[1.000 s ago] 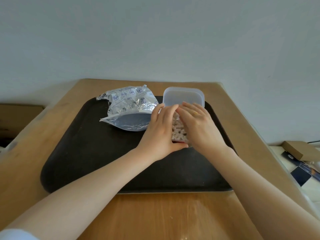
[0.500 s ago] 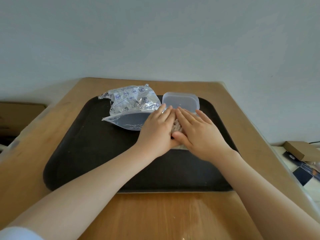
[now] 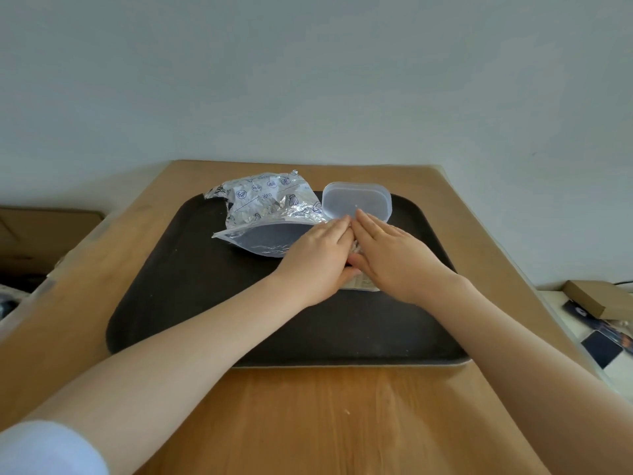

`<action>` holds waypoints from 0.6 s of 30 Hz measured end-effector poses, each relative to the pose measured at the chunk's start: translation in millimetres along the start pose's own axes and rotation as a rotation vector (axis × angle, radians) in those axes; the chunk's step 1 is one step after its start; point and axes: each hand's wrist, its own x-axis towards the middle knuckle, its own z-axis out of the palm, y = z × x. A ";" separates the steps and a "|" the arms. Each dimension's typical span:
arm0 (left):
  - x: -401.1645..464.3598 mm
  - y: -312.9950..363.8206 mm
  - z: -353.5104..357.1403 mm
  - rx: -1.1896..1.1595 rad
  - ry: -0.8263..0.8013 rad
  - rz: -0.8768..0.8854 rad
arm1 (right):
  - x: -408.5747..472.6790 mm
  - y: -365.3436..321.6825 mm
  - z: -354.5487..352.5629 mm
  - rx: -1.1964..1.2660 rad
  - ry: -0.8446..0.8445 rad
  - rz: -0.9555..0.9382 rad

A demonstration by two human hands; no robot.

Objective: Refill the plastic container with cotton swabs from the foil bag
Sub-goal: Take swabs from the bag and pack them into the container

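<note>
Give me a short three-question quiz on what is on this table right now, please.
1. True or false: the clear plastic lid is snapped onto the plastic container.
2. Which lies left of the hands on the dark rectangular tray? A) crinkled silver foil bag B) brown cardboard box C) the lid
3. Fill in: the left hand and right hand press flat, side by side, on the ____.

Key: 1 false, it lies apart behind the hands; 2 A; 3 container.
</note>
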 end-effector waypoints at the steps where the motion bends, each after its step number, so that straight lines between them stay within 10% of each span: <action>1: -0.2 -1.5 -1.3 -0.059 -0.034 -0.013 | -0.7 -2.1 -0.2 0.014 0.023 0.015; 6: -7.8 -15.1 -17.6 -0.628 -0.060 -0.131 | -4.3 -14.9 1.5 0.082 0.092 0.008; 11: -23.3 -53.3 -22.7 -0.256 0.198 -0.199 | 2.3 -16.9 0.3 0.129 0.081 0.110; 18: -42.1 -98.7 -28.2 0.013 0.125 -0.397 | 15.6 -41.7 4.6 0.101 0.174 0.201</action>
